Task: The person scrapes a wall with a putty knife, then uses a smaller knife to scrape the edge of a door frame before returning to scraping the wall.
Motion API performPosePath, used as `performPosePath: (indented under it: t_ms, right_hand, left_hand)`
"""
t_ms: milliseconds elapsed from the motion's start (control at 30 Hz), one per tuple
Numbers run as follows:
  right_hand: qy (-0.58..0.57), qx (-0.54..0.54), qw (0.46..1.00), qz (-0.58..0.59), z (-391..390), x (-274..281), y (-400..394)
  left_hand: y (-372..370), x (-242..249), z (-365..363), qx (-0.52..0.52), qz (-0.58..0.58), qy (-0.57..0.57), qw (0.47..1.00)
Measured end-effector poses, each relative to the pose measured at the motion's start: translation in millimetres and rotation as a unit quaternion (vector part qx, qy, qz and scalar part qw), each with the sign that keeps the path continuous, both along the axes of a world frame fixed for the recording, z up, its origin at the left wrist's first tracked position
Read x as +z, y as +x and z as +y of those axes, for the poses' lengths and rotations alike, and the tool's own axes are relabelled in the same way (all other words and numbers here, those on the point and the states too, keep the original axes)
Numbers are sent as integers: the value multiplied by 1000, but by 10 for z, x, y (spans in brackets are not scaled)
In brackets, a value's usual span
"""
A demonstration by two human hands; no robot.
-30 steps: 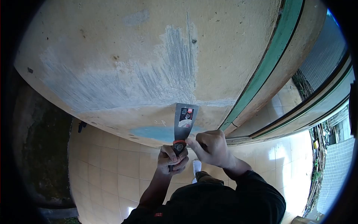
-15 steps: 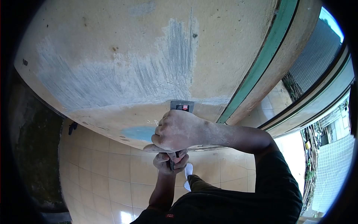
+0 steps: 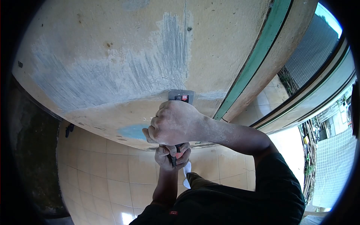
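Both hands are stacked on one tool here. The right hand sits in the middle of the frame, knuckles up and dusty, fingers curled and pressed flat down over the blade of a putty knife, with the forearm running off to the lower right into a black sleeve. Just below it, the left hand is wrapped tight around the knife's handle, a bit of red-orange grip peeking out between the fingers, arm coming straight up from the bottom of the frame.

The surface is a yellowish painted wall filling the upper half of the frame, with a big grey scraped patch across the upper left and centre where the paint is off. A small blue spot shows left of the hands. A green strip runs diagonally down the upper right. Tan floor tiles cover the lower left, and a white shoe shows just under the hands.

Only the top edge of the blade shows, poking out above the right hand's knuckles, flat against the wall right at the lower edge of the scraped patch.
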State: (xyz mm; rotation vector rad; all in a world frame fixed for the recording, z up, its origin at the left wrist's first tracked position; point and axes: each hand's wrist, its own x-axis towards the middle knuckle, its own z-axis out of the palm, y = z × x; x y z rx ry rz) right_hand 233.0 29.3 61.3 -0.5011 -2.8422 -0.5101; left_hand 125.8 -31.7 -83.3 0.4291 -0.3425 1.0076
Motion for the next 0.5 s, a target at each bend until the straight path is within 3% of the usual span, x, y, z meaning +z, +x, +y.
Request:
performPosePath:
  t_ms: [100,267,367,500]
  right_hand:
    - [-18,3,1000,19,-2,-64,-8]
    - [-28,-10,999,-11,54,-5,-49]
    - [-33,-14,999,-12,17,72,-61]
    - [-30,-39,996,-71,-22,134,-71]
  left_hand:
    - [-2,-16,-63,59,30,20,998]
    - [-155,-33,11,14,10,-1,1000]
    - [-201,152,-125,80,62,43,994]
    - [-87,307,-318,152,89,-32,984]
